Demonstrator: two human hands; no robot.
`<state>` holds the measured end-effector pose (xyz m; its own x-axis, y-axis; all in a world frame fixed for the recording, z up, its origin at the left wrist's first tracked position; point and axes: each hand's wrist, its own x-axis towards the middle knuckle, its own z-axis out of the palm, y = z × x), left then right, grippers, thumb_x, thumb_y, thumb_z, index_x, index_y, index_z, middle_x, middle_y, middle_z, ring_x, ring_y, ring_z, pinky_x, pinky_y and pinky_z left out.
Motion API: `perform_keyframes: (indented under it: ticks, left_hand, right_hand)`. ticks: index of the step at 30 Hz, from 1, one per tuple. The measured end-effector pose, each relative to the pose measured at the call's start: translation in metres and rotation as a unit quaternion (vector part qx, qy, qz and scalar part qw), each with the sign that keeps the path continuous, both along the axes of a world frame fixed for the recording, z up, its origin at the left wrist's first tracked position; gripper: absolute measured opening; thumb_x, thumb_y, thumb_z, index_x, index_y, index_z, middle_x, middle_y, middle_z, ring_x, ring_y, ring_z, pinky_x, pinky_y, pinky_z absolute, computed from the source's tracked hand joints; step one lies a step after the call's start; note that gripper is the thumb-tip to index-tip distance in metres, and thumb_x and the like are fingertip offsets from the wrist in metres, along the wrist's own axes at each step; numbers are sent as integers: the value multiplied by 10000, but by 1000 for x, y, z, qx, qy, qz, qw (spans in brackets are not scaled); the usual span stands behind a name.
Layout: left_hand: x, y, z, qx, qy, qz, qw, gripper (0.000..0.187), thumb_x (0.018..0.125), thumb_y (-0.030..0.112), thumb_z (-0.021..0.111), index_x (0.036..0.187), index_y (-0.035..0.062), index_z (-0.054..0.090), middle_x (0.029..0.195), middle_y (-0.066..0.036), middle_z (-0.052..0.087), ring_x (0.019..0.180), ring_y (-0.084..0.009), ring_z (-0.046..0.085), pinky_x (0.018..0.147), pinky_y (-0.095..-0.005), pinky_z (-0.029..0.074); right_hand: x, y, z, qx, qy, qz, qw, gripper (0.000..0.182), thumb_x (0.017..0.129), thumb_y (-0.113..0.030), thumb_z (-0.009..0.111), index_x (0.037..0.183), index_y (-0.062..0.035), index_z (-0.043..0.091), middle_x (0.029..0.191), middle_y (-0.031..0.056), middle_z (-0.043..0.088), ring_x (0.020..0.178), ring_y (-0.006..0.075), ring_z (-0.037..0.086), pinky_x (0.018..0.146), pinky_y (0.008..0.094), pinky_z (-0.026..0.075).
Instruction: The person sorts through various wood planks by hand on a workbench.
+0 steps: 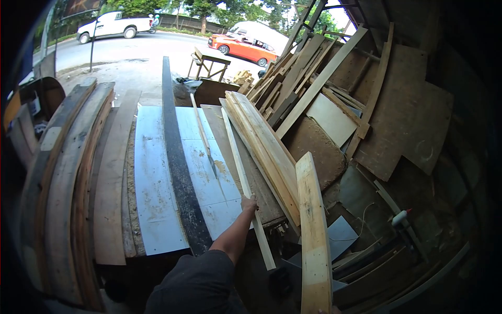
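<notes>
My left hand (249,203) is closed around a thin pale wooden strip (241,172), which slants across the right part of the work table, its near end sticking out past the table edge. At the bottom edge of the view, a small part of my right hand (328,311) shows at the near end of a wide pale plank (312,230), gripping it. That plank lies just right of a stack of long pale boards (266,152). Left of my left hand are a white sheet (157,209), a dark beam (180,172) and a narrow stick (201,125).
Old thick planks (63,183) lie along the left side. Many boards (324,83) lean against the right wall, above scattered offcuts and a white bottle (400,217). A small wooden stand (209,62) is beyond the table. A white pickup (115,26) and an orange car (243,47) are on the road.
</notes>
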<state>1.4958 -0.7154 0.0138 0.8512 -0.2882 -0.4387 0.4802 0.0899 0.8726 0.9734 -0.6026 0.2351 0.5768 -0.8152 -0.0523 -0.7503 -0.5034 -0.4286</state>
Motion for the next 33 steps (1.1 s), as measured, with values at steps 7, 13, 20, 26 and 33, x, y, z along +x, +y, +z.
perform_keyframes:
  ticks: [7,13,20,26,33]
  left_hand:
    - [-127,6,-4,152,-74,1,986,540,903,290,617,1229,-51,355,956,-269,634,694,-350,684,624,-421,558]
    - [-170,52,38,99,-71,-28,992,462,917,320,592,1149,-27,394,990,-273,628,836,-394,674,743,-470,532]
    - [-145,88,64,-17,-172,39,984,409,895,256,632,1100,-11,401,871,-198,620,668,-310,653,598,-422,534]
    - [-125,163,96,12,-137,33,990,397,836,141,649,1104,3,392,894,-222,628,670,-340,667,532,-424,545]
    - [-105,202,47,10,-118,52,992,366,814,97,625,1082,-4,397,774,-161,584,487,-247,602,409,-366,499]
  right_hand:
    - [-13,-3,-11,-22,25,12,999,394,896,-333,673,1060,24,637,785,197,640,716,307,601,678,418,494]
    - [-31,-4,-21,-16,-7,-3,1000,393,878,-340,684,979,36,633,845,243,646,770,355,625,712,429,491]
    - [-30,1,-20,-22,28,-38,999,435,889,-390,648,976,36,632,877,220,670,774,372,619,703,436,488]
    - [-57,-34,-75,52,-154,-14,987,267,848,-152,672,987,75,642,817,146,681,731,185,640,687,346,508]
    - [-59,-32,-83,77,-185,-43,979,277,843,-176,680,939,79,630,785,172,662,736,226,646,671,373,498]
